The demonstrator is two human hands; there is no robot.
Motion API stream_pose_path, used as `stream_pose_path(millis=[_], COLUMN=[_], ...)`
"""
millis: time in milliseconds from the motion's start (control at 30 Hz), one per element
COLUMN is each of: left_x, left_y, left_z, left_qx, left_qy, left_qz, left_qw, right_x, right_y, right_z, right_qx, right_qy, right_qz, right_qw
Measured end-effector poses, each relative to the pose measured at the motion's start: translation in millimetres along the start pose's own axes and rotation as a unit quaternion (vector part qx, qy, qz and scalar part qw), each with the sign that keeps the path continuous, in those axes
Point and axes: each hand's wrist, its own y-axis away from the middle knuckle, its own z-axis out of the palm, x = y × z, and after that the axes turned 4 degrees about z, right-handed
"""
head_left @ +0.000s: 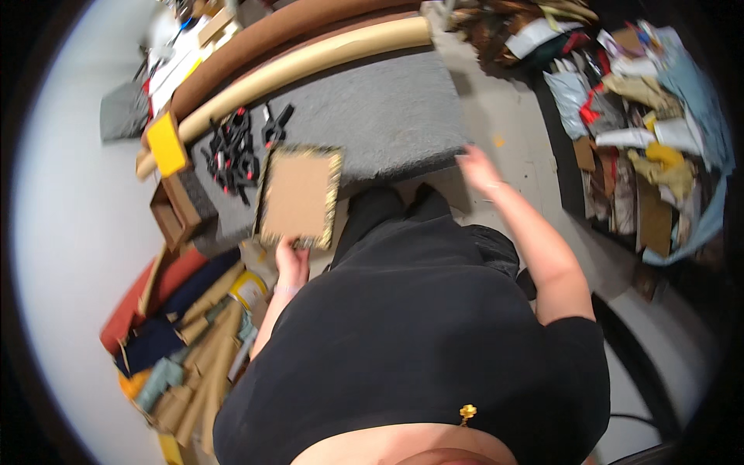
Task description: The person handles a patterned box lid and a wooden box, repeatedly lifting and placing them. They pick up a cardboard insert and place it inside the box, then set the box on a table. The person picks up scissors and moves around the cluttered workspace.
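The table (pixel 387 108) with grey cover is my landmark here. At the near left edge of the table is the board (pixel 298 198), a flat brown rectangle with a patterned gold-and-dark border along its sides. The left hand (pixel 291 262) grips this board by its near side; whether the board also rests on the table, I cannot tell. The right hand (pixel 480 170) is just beside the near right corner of the table; it is blurred, but it seems loosely open, and nothing shows in it. As I judge it, the border is already in place around the board, while the wide middle is left plain brown. I cannot tell if the border is firmly fixed. On the left part of the table lies a heap of black clamps (pixel 231 159) with red tips, and one separate clamp (pixel 277 122) lies just beyond the board; no clamp appears to be fastened to it. Along the far side of the table lie a pale roll (pixel 310 64) and a brown roll (pixel 232 63). By the left end of the table is an open wooden box (pixel 164 215), and well apart to the right of the table is a blue bag (pixel 701 89) full of scraps.
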Motion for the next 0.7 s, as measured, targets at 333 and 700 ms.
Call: stream_pose_path(millis=[333, 700], left_x=[-95.7, -134.5], left_y=[-105.4, -102.4], left_z=[186.2, 288.8], left_qx=[-0.032, 0.274], left_qy=[-0.006, -0.087], left_qz=[-0.073, 0.041], left_qw=[0.997, 0.957], right_x=[373.8, 369.3], right_y=[185.6, 140.3], right_z=[-239.2, -314.0], right_qx=[0.171, -0.145], right_qy=[-0.216, -0.034], right_qz=[0.645, 0.402], right_qw=[0.712, 0.904])
